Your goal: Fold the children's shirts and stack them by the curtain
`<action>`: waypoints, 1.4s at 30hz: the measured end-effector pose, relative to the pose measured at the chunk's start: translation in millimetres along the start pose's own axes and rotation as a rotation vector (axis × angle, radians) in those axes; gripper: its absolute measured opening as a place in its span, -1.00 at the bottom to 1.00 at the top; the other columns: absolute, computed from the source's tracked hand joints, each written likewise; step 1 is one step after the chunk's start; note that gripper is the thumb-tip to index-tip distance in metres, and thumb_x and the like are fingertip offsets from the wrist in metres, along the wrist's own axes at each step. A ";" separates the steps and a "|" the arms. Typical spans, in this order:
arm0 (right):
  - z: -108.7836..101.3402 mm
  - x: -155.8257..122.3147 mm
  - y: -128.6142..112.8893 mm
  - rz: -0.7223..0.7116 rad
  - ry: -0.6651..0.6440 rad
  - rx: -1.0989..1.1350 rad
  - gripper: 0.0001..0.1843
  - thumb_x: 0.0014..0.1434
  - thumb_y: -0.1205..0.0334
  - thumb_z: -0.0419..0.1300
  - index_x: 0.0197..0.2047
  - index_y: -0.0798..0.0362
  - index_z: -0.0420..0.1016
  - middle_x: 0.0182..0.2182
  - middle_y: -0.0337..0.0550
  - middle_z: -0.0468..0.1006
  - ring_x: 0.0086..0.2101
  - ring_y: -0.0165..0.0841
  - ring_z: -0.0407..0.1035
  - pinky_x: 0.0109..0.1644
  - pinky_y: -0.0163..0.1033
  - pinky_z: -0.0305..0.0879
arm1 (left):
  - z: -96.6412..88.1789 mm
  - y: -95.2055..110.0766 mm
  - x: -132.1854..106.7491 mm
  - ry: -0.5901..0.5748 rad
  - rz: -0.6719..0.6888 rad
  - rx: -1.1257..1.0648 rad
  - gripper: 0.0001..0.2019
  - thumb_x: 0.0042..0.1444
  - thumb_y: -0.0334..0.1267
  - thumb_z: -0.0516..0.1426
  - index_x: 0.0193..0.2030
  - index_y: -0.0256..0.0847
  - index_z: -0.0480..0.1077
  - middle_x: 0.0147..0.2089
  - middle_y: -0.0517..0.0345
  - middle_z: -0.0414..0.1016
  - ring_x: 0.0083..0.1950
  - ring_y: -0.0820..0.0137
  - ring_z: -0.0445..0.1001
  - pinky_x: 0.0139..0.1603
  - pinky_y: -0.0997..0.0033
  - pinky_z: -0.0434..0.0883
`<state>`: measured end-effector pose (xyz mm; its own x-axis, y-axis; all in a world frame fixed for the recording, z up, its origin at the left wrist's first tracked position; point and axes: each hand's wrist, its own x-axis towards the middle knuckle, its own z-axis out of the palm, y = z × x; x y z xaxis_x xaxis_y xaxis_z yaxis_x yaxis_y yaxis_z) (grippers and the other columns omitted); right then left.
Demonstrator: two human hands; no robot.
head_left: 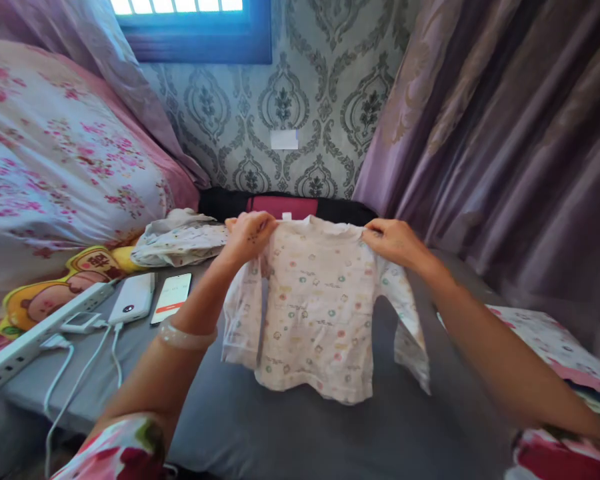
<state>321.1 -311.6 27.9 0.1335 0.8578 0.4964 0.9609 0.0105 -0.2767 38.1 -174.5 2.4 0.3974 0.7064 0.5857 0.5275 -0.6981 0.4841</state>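
Observation:
A small white long-sleeved shirt [320, 300] with a pastel print hangs spread out between my hands, its front facing me. My left hand [253, 235] pinches it at the left shoulder, and my right hand [393, 239] grips the right shoulder. Both sleeves droop down at the sides. The lower hem hangs over the grey sheet; whether it touches the sheet I cannot tell. The fingertips are partly hidden by the cloth.
Crumpled light clothing [180, 237] lies behind my left hand. At left are a phone [173, 297], a white power bank [133, 298], a power strip [45, 330] with cables and a yellow cushion [70, 287]. Folded clothes [545, 340] lie at right.

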 end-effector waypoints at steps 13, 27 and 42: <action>168.8 -19.0 72.7 0.209 -0.397 -0.237 -0.63 0.36 0.23 -0.12 -0.04 0.10 0.48 -0.02 0.07 0.49 0.00 -0.21 0.36 0.01 -0.24 0.20 | 151.7 -75.9 -15.3 -0.492 -0.211 0.409 -0.67 0.22 -0.24 -0.06 -0.10 -0.20 0.50 -0.02 -0.12 0.55 0.07 0.07 0.36 0.03 0.09 0.15; 199.0 -1.4 71.8 0.158 -0.551 -0.164 -0.62 0.36 0.13 -0.08 0.07 0.08 0.43 0.09 0.08 0.40 0.10 -0.16 0.24 0.11 -0.14 0.12 | 202.5 -73.4 -5.6 -0.614 -0.121 0.374 -0.63 0.27 -0.15 -0.08 -0.01 -0.29 0.42 0.03 -0.16 0.45 0.08 0.13 0.40 0.08 0.14 0.19; 233.0 22.8 84.7 0.097 -0.246 -0.362 -0.71 0.38 0.22 -0.12 -0.05 0.14 0.35 -0.06 0.10 0.42 -0.05 -0.14 0.30 -0.01 -0.12 0.13 | 224.2 -98.5 19.4 -0.296 0.053 0.481 -0.67 0.34 -0.17 -0.17 -0.05 -0.19 0.37 -0.05 -0.11 0.32 0.02 0.12 0.24 -0.02 0.15 0.16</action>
<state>349.0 -171.4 -175.9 0.2074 0.9431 0.2599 0.9756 -0.2189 0.0157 162.3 -65.9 -179.7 0.5896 0.7230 0.3601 0.7563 -0.6507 0.0682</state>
